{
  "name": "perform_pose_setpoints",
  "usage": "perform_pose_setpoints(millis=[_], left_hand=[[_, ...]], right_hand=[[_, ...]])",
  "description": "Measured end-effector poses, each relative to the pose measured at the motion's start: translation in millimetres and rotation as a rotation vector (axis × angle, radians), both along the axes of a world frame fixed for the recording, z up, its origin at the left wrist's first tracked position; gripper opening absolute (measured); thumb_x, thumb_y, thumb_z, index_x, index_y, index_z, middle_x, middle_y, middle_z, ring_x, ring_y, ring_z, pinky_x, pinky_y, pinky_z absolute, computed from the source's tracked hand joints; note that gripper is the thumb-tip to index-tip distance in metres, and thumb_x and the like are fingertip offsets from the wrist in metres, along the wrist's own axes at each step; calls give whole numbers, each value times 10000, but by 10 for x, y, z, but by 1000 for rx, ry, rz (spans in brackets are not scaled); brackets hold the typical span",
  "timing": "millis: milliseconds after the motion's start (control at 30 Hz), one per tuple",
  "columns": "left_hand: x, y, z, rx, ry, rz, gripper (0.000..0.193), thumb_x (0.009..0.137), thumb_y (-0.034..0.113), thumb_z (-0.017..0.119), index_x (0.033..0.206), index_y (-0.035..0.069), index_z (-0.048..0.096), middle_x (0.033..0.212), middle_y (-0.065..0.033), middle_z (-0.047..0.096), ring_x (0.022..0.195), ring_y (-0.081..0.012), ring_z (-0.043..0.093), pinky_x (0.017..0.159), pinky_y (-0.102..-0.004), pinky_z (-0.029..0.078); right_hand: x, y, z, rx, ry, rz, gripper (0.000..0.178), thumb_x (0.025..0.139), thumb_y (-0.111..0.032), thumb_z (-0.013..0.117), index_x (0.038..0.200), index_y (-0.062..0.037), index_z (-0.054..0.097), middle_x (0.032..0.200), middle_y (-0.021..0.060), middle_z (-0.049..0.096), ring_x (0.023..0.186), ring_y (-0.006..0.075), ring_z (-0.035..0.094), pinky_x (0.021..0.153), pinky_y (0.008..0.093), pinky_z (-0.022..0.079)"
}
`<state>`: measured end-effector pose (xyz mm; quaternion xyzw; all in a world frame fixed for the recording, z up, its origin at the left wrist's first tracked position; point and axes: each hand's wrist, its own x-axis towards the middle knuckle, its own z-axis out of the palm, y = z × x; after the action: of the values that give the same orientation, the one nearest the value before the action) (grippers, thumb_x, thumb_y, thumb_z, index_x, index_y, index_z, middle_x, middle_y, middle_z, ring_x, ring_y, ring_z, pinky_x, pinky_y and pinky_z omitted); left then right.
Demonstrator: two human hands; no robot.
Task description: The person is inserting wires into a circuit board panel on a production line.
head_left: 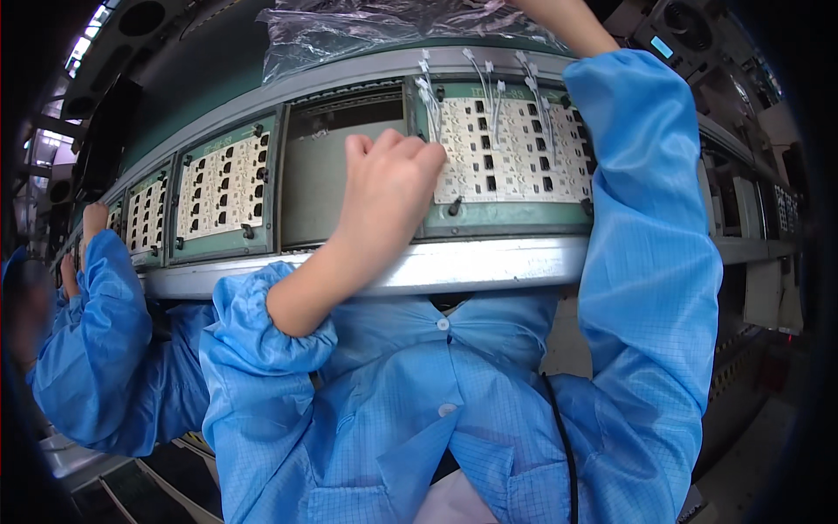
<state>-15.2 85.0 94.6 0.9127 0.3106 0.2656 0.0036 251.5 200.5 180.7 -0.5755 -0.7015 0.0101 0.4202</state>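
My left hand [394,179] is closed, its curled fingers at the left edge of a white circuit board panel [515,162]. Its fingertips are turned away, so whatever they grip is hidden. The panel lies in a green fixture [524,215] and carries rows of black parts. White wire leads with small connectors [496,96] stand up from its upper half. My right forearm [572,24] reaches over the far side of the fixture toward a clear plastic bag [393,31]. The upper edge of the picture cuts off my right hand.
Left of my hand is a frame section without a board [319,175]. Further left, more fixtures hold similar boards [223,188]. A metal rail [489,265] runs along the near side. At the far left a co-worker's blue sleeve [96,341] and hand [94,218] show.
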Motion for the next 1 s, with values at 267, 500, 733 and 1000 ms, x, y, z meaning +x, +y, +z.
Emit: perform_pose_setpoints(millis=[267, 500, 733, 1000], left_hand=[[-102, 46, -90, -215, -175, 137, 60, 806, 167, 736, 854, 149, 767, 940, 35, 645, 1000, -229, 540, 893, -398, 340], [-109, 13, -70, -162, -122, 156, 61, 795, 165, 744, 850, 151, 767, 922, 34, 617, 1018, -231, 521, 890, -402, 337], [-81, 3, -84, -92, -138, 122, 48, 778, 142, 743, 825, 134, 751, 925, 30, 608, 1043, -230, 520, 883, -412, 344], [-178, -99, 115, -77, 72, -32, 168, 803, 141, 707, 960, 109, 756, 1050, -23, 622, 1090, -266, 522, 896, -414, 397]], right_hand=[[184, -743, -213, -188, 543, 101, 151, 916, -152, 699, 937, -2, 691, 774, 35, 679, 678, 92, 618, 595, 226, 470], [68, -1207, -234, -234, 841, 95, 147, 957, -178, 671, 906, -41, 653, 702, -9, 617, 576, 48, 541, 526, 182, 412], [132, -1272, -369, -205, 834, 185, 197, 971, -220, 630, 938, -27, 654, 747, 54, 681, 582, 112, 628, 538, 240, 490], [35, -1481, -554, -155, 453, 310, 184, 1007, -74, 546, 1155, 33, 567, 1052, 145, 721, 1015, 213, 702, 904, 296, 534]])
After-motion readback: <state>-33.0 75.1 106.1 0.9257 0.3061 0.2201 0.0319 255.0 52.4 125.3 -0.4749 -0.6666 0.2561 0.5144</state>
